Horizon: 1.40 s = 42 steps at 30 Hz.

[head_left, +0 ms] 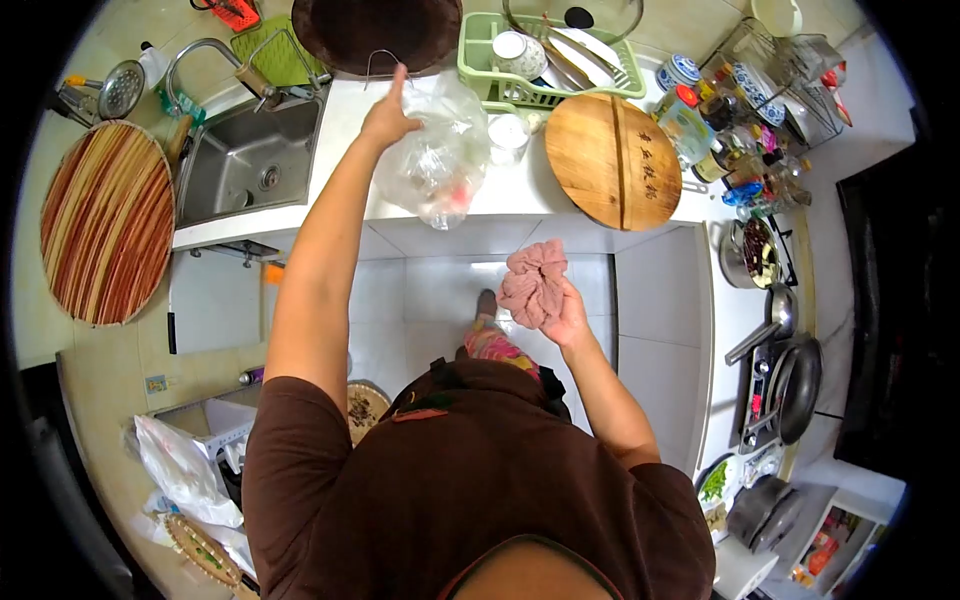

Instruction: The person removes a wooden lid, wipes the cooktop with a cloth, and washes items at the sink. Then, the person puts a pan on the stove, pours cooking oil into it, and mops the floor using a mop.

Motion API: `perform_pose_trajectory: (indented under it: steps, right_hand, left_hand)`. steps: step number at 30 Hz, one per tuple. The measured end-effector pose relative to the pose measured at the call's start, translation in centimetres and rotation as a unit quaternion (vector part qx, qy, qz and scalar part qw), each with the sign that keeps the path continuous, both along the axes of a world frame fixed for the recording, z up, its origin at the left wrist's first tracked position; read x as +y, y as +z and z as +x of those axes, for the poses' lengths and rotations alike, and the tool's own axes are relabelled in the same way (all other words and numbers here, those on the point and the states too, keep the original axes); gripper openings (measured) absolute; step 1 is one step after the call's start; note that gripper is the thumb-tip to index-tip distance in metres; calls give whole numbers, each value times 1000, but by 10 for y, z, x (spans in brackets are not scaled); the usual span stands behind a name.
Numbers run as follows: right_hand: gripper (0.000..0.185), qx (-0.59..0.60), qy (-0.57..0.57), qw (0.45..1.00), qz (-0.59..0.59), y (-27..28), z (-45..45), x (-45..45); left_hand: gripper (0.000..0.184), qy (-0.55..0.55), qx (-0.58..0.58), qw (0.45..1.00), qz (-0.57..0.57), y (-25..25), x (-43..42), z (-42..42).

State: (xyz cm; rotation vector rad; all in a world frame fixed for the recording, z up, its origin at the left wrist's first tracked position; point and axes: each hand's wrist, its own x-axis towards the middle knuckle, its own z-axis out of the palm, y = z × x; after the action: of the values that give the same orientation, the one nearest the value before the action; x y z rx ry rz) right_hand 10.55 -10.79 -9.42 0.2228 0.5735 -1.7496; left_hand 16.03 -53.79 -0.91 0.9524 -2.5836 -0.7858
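Note:
My left hand (388, 118) is stretched out over the counter, index finger extended and thumb apart, with nothing visibly held. Its fingertip is at or beside a thin wire loop (370, 66) in front of a large dark round pan (375, 30); whether they touch I cannot tell. Just right of this hand, a clear plastic bag (430, 155) hangs partly over the counter's front edge. My right hand (568, 318) grips a crumpled pink cloth (533, 284) in front of the counter, above the floor.
A sink (255, 160) is at left, beside a striped round board (108, 223). A green dish rack (480, 65), a glass jar (508, 138) and a round wooden lid (612, 162) stand on the counter (345, 120). Bottles (740, 150) crowd the right corner, above pots and a pan (799, 390).

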Motion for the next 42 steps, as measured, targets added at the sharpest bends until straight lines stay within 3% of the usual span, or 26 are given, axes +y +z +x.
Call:
perform_pose_trajectory:
  steps: [1, 5, 7, 8, 11, 12, 13, 14, 15, 18, 19, 25, 29, 32, 35, 37, 39, 42]
  right_hand:
    - [45, 1, 9, 1000, -2, -2, -5, -10]
    - [44, -12, 34, 999, 17, -3, -27, -56]
    - [43, -16, 46, 998, 50, -6, -33, -84]
    - [41, 18, 43, 998, 46, -4, -34, -102]
    - [37, 125, 36, 990, 53, 15, -33, -162]
    - [37, 213, 88, 967, 108, 11, -35, -181]
    - [37, 300, 142, 930, 159, 5, -37, -201]
    - [36, 501, 108, 848, 138, -23, -35, -218]
    - [36, 678, 44, 718, 155, -50, -33, -235]
    - [45, 904, 59, 359, 224, -75, -27, -271]
    - [46, 903, 49, 378, 200, -80, -26, -285]
    - [52, 919, 21, 342, 196, -103, -69, -401]
    - [51, 903, -17, 334, 271, -113, -69, -479]
    - [56, 907, -32, 334, 256, -127, -35, -529]
    - [59, 917, -8, 363, 164, -124, 11, -567]
    - [47, 930, -12, 344, 132, -120, 43, -583]
    - [43, 937, -7, 333, 102, -116, 78, -580]
    - [47, 928, 71, 365, -4, -114, 108, -545]
  left_hand:
    - [81, -1, -25, 999, -37, 1, 3, -1]
    - [23, 39, 26, 995, -90, 12, -27, 6]
    - [23, 57, 95, 993, -29, 41, -37, 29]
    - [23, 65, 145, 985, -59, 42, -56, 44]
    - [23, 162, 223, 961, 28, 112, -53, 89]
    - [24, 201, 264, 942, 39, 127, -56, 104]
    - [23, 216, 303, 926, 60, 132, -71, 126]
    - [24, 229, 318, 919, 49, 143, -72, 141]
    - [24, 230, 294, 926, 48, 152, -75, 159]
    - [21, 281, 305, 909, 36, 157, -79, 191]
    - [20, 289, 283, 915, 14, 154, -85, 206]
    - [18, 358, 217, 908, -25, 133, -121, 287]
    - [18, 364, 244, 899, 18, 122, -143, 321]
    - [18, 356, 250, 899, 60, 117, -153, 332]
    - [18, 339, 290, 887, 121, 112, -172, 343]
    - [19, 321, 282, 895, 126, 125, -171, 324]
    - [20, 285, 255, 916, 121, 128, -173, 314]
    - [18, 204, 229, 943, 131, 120, -180, 289]
